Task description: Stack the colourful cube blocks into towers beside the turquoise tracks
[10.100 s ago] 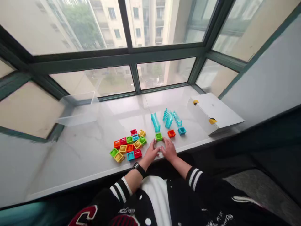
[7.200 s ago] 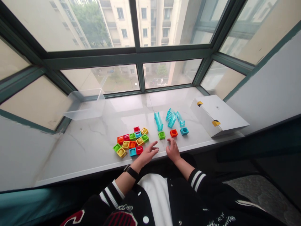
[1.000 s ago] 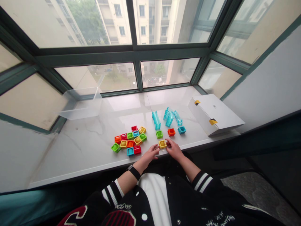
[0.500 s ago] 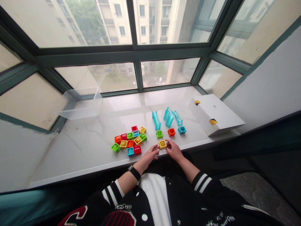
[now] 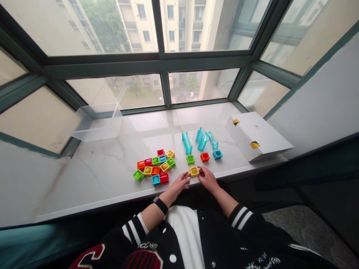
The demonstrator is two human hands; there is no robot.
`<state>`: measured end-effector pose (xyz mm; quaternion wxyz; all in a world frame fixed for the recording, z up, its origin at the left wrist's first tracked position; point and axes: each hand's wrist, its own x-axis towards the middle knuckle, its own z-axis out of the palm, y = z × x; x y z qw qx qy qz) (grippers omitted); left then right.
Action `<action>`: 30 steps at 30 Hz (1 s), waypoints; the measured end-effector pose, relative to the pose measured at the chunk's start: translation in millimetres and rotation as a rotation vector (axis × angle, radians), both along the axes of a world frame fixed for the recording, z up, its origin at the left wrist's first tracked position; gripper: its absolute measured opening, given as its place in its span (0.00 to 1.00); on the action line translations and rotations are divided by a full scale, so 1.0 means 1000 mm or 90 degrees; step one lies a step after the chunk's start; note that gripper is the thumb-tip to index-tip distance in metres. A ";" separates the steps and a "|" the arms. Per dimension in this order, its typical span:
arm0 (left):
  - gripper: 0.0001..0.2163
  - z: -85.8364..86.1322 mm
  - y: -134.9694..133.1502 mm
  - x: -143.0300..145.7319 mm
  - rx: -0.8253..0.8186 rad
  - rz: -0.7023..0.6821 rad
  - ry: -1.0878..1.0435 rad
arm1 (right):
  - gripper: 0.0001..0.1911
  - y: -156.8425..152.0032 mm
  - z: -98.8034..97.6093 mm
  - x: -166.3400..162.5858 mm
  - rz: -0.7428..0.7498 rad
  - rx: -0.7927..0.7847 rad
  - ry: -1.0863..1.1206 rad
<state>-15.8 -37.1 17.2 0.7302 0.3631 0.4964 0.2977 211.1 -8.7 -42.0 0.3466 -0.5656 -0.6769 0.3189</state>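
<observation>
A yellow cube block [image 5: 194, 171] with a rounded hollow on top sits near the counter's front edge, between my hands. My right hand [image 5: 208, 179] is at the block's right side, its curved fingers and thumb against that edge; the undersides of the fingers are hidden. To the left of the block, my left hand [image 5: 180, 182] rests with fingers stretched out, holding nothing. Behind the yellow block stand a green block [image 5: 190, 160], an orange-red block [image 5: 205, 157] and a blue block [image 5: 217, 154]. Clear turquoise track pieces [image 5: 201, 139] lie beyond them.
Several coloured blocks [image 5: 155, 170] are grouped left of my hands on the white marble-look counter [image 5: 106, 186]. A clear plastic bin [image 5: 97, 129] stands at the back left. On the right is a white box [image 5: 259, 134] with yellow-black tabs. Windows [image 5: 193, 86] border the counter's back.
Hardly anything differs. The view shifts very slightly; both hands and the yellow block stay in place, with my right fingers still at its side.
</observation>
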 end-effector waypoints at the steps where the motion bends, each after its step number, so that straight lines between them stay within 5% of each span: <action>1: 0.36 -0.001 0.000 0.000 -0.001 0.002 -0.001 | 0.27 0.000 0.000 0.000 0.000 -0.001 -0.001; 30: 0.36 0.003 -0.001 -0.001 -0.010 0.016 -0.009 | 0.26 -0.002 0.000 -0.001 -0.004 0.011 -0.011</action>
